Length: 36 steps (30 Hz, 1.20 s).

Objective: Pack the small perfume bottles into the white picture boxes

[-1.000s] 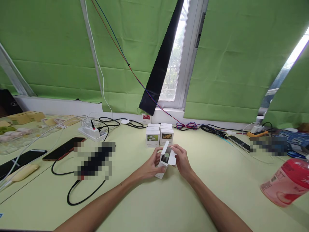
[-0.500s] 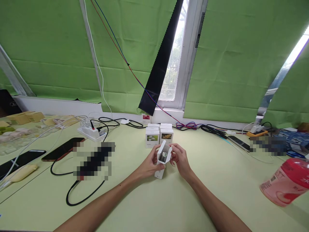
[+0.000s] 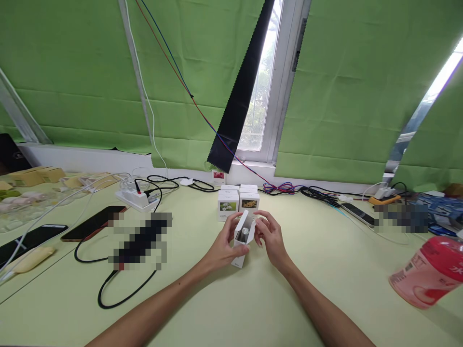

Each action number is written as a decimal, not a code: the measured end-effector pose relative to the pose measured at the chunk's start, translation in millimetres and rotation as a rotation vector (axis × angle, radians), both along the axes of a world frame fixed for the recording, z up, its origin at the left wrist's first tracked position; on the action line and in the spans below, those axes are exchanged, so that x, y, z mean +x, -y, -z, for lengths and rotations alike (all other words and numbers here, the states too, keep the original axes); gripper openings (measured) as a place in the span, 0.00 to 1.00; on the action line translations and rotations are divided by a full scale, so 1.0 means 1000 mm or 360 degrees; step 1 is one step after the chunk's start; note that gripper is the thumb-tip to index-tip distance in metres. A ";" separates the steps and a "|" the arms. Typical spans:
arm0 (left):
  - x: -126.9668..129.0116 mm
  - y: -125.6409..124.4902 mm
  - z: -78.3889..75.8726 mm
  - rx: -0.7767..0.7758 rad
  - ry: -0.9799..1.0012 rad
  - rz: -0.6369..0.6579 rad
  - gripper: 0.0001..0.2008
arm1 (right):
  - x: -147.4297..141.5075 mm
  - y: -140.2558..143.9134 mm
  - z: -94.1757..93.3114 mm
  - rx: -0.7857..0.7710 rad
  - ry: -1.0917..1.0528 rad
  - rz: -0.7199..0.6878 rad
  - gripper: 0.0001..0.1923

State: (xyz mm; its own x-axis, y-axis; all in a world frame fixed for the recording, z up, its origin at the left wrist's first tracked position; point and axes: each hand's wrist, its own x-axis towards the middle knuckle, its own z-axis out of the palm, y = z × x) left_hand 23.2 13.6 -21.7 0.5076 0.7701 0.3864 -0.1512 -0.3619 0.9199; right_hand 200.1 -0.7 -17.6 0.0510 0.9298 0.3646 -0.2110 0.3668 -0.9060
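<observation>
Head cam view, going left to right across my bench. Far left there's a heap of tan boxes and clear wrapped stuff, then two dark phones lying flat with a white cable crossing near them. A bit further along sits a white power strip with a black cord that loops toward the near side. One patch beside that cord is blurred out, so I can't tell what's under it.

Middle of the bench: my left hand has its grip clamped around the side of a small white carton, holding it upright and just off the bench or barely resting on it, can't say which. The top flap is open and a little bottle with a silvery cap sits inside. My right hand is right beside the open top, fingers spread and loose, grip apart, fingertips near the flap but not closing on anything.

Just behind, toward the far side, is a cluster of matching white boxes with small flower pictures on the front.

Further right: a tangle of black cables, another phone, and near the right edge a pink tub with a red lid lying tilted.
</observation>
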 end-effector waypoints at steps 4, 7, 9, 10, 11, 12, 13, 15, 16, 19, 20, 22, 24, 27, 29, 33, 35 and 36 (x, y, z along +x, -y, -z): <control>0.001 0.003 0.000 -0.0018 -0.0075 -0.0054 0.44 | -0.001 0.003 -0.002 0.0057 0.0055 -0.0008 0.17; 0.001 0.005 0.000 -0.0048 -0.0104 -0.0077 0.42 | -0.002 0.005 -0.004 0.0081 0.0084 -0.0005 0.17; 0.002 0.005 -0.001 -0.0061 -0.0119 -0.0084 0.41 | -0.002 0.006 -0.004 0.0093 0.0096 -0.0002 0.17; 0.002 0.005 -0.001 -0.0069 -0.0132 -0.0089 0.40 | -0.002 0.006 -0.004 0.0097 0.0099 -0.0001 0.18; 0.002 0.005 -0.002 -0.0080 -0.0148 -0.0096 0.40 | -0.001 0.006 -0.004 0.0100 0.0102 0.0003 0.18; 0.002 0.005 -0.002 -0.0092 -0.0160 -0.0102 0.39 | -0.001 0.006 -0.003 0.0100 0.0107 0.0008 0.18; 0.002 0.005 -0.003 -0.0105 -0.0167 -0.0105 0.39 | 0.000 0.005 -0.003 0.0100 0.0111 0.0012 0.18; 0.001 0.005 -0.004 -0.0130 -0.0166 -0.0099 0.39 | 0.000 0.005 -0.002 0.0103 0.0123 0.0011 0.18; 0.001 0.004 -0.005 -0.0134 -0.0162 -0.0091 0.39 | 0.001 0.005 -0.002 0.0107 0.0129 0.0009 0.18; -0.001 0.000 -0.003 -0.0100 -0.0132 -0.0047 0.38 | 0.000 0.007 -0.003 0.0117 0.0153 0.0012 0.19; -0.002 -0.002 -0.002 -0.0084 -0.0116 -0.0022 0.38 | 0.000 0.008 -0.004 0.0118 0.0162 0.0022 0.19; -0.004 -0.005 0.000 -0.0079 -0.0076 0.0013 0.37 | -0.001 0.010 -0.005 0.0120 0.0180 0.0045 0.20; -0.004 -0.008 0.001 -0.0077 -0.0057 0.0026 0.36 | -0.002 0.011 -0.006 0.0120 0.0197 0.0055 0.21; -0.005 -0.008 0.000 -0.0045 -0.0052 -0.0001 0.34 | -0.004 0.011 -0.007 0.0116 0.0214 0.0050 0.21; -0.005 -0.007 -0.003 0.0000 -0.0079 -0.0041 0.31 | -0.004 0.010 -0.007 0.0118 0.0215 0.0060 0.21; -0.007 -0.004 -0.006 0.0081 -0.0178 -0.0114 0.27 | -0.004 0.009 -0.007 0.0087 0.0219 0.0091 0.22; -0.009 -0.004 -0.007 0.0113 -0.0200 -0.0137 0.26 | -0.003 0.009 -0.007 0.0065 0.0227 0.0102 0.23; -0.009 -0.004 -0.007 0.0126 -0.0201 -0.0144 0.26 | -0.003 0.008 -0.006 0.0058 0.0228 0.0108 0.23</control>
